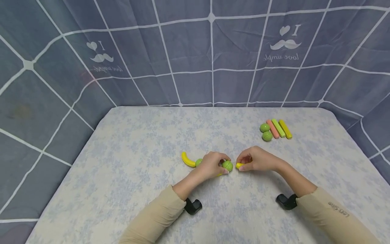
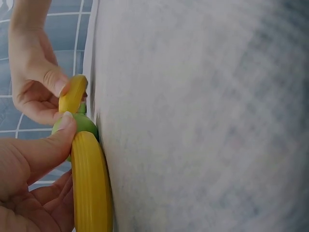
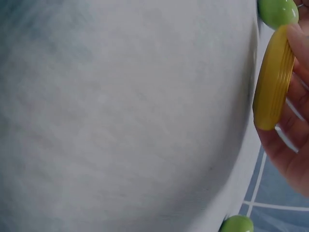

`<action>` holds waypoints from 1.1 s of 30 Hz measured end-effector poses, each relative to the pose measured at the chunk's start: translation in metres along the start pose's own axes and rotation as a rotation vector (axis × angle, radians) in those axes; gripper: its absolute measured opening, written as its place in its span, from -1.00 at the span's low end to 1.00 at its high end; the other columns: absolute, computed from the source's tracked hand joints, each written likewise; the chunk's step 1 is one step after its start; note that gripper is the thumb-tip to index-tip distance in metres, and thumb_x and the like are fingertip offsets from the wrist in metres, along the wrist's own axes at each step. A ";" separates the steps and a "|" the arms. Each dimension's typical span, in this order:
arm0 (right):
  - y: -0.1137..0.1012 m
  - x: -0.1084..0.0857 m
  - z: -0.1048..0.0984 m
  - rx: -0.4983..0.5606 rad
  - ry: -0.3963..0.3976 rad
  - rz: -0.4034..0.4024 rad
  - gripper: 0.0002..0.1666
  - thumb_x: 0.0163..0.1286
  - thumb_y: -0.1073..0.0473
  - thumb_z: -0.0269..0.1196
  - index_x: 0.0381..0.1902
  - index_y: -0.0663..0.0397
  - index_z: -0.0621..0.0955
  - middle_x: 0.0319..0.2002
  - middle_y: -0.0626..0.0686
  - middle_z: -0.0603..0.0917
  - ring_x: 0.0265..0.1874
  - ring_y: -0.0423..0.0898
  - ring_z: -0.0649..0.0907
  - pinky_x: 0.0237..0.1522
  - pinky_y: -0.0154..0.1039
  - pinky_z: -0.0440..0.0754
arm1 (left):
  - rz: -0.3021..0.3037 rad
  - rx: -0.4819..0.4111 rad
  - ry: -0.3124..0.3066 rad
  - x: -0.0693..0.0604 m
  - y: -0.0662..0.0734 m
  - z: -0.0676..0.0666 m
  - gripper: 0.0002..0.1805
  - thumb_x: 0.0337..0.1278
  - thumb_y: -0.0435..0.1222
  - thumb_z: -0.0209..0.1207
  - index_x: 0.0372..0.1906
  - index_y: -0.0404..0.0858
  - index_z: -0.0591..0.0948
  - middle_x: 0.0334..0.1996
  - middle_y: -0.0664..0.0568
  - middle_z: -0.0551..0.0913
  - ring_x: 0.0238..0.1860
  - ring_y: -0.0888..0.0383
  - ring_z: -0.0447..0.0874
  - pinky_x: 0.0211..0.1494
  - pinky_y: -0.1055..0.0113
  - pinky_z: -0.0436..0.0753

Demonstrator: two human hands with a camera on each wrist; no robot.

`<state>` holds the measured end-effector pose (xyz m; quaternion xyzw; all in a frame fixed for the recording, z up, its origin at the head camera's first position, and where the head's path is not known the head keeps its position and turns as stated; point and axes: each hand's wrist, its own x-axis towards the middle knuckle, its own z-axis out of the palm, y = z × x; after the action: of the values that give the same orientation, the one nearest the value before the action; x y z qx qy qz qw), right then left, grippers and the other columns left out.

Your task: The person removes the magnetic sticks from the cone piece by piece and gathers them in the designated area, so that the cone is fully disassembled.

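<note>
My left hand [image 1: 210,165] pinches a shiny green ball [image 1: 227,165] between thumb and fingers, low over the table. A ridged yellow rod [image 2: 91,183] meets this ball in the left wrist view; in the head view the hand hides most of it. Just to the right, my right hand [image 1: 259,159] pinches another ridged yellow rod [image 3: 274,79], its end close to the ball. Whether the two touch I cannot tell. Left of my left hand, a curved yellow rod [image 1: 188,160] lies against a second green ball [image 1: 198,162], partly covered by the hand.
Toward the back right of the table [image 1: 146,135] lie two green balls [image 1: 266,132] beside a pink stick [image 1: 272,129], a light green stick [image 1: 278,128] and a yellow stick [image 1: 285,129]. A blue-grey checked curtain [image 1: 189,47] hangs behind and around the table.
</note>
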<state>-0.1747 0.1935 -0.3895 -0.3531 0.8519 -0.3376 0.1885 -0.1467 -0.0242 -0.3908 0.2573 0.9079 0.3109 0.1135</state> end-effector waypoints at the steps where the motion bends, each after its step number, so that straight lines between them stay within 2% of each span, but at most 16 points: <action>1: 0.000 0.000 -0.001 -0.004 0.014 0.017 -0.89 0.16 0.19 0.36 -0.33 0.06 0.68 -0.53 -0.16 0.57 -0.54 -0.26 0.48 -0.48 -0.36 0.50 | -0.001 -0.001 0.000 0.000 0.000 0.000 -0.62 -0.07 -0.34 0.38 -0.05 -0.27 0.65 -0.21 -0.02 0.67 -0.18 0.12 0.60 -0.17 0.38 0.54; 6: -0.001 0.003 -0.008 -0.017 0.086 0.108 -0.88 0.18 0.17 0.34 -0.36 0.11 0.67 -0.60 -0.11 0.52 -0.61 -0.23 0.43 -0.56 -0.36 0.43 | -0.007 -0.004 -0.001 0.000 0.000 0.000 -0.61 -0.06 -0.33 0.37 -0.03 -0.27 0.65 -0.18 -0.02 0.67 -0.17 0.14 0.59 -0.16 0.40 0.54; 10: -0.001 0.006 -0.017 0.011 0.162 0.201 -0.78 0.19 0.13 0.33 -0.31 0.20 0.65 -0.60 -0.06 0.52 -0.62 -0.20 0.41 -0.59 -0.35 0.39 | -0.006 0.003 -0.004 0.002 0.000 0.001 -0.61 -0.07 -0.33 0.37 -0.03 -0.27 0.65 -0.20 0.00 0.67 -0.20 0.15 0.59 -0.18 0.41 0.53; 16: 0.007 0.017 -0.031 0.145 0.279 0.367 -0.61 0.21 0.05 0.32 -0.18 0.29 0.60 -0.52 -0.01 0.52 -0.55 -0.16 0.43 -0.51 -0.30 0.44 | -0.013 0.001 -0.009 0.003 0.001 -0.001 -0.61 -0.08 -0.33 0.38 -0.04 -0.26 0.66 -0.24 0.01 0.67 -0.23 0.15 0.59 -0.22 0.42 0.51; 22: 0.017 0.028 -0.041 0.256 0.352 0.506 -0.46 0.25 -0.01 0.27 -0.02 0.35 0.51 -0.44 0.02 0.51 -0.46 -0.13 0.44 -0.35 -0.24 0.46 | -0.030 -0.015 -0.020 0.003 0.001 -0.001 -0.60 -0.09 -0.33 0.38 -0.03 -0.26 0.66 -0.23 0.01 0.67 -0.22 0.16 0.59 -0.20 0.41 0.51; 29: 0.028 0.044 -0.043 0.220 0.415 0.608 -0.52 0.22 -0.06 0.30 -0.13 0.24 0.56 -0.50 -0.03 0.50 -0.51 -0.12 0.44 -0.42 -0.30 0.44 | -0.045 0.004 -0.023 0.002 0.002 -0.001 -0.60 -0.07 -0.33 0.38 -0.02 -0.25 0.65 -0.22 0.02 0.68 -0.21 0.17 0.59 -0.20 0.41 0.52; 33: 0.032 0.052 -0.044 0.256 0.476 0.653 -0.54 0.22 -0.04 0.29 -0.13 0.23 0.55 -0.46 0.00 0.49 -0.50 -0.12 0.44 -0.44 -0.31 0.44 | -0.041 0.015 -0.019 0.002 0.003 -0.001 -0.60 -0.07 -0.33 0.37 -0.02 -0.25 0.65 -0.22 0.02 0.68 -0.22 0.18 0.58 -0.21 0.41 0.52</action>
<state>-0.2502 0.1913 -0.3851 0.0492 0.8900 -0.4354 0.1258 -0.1473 -0.0211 -0.3883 0.2423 0.9143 0.2990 0.1264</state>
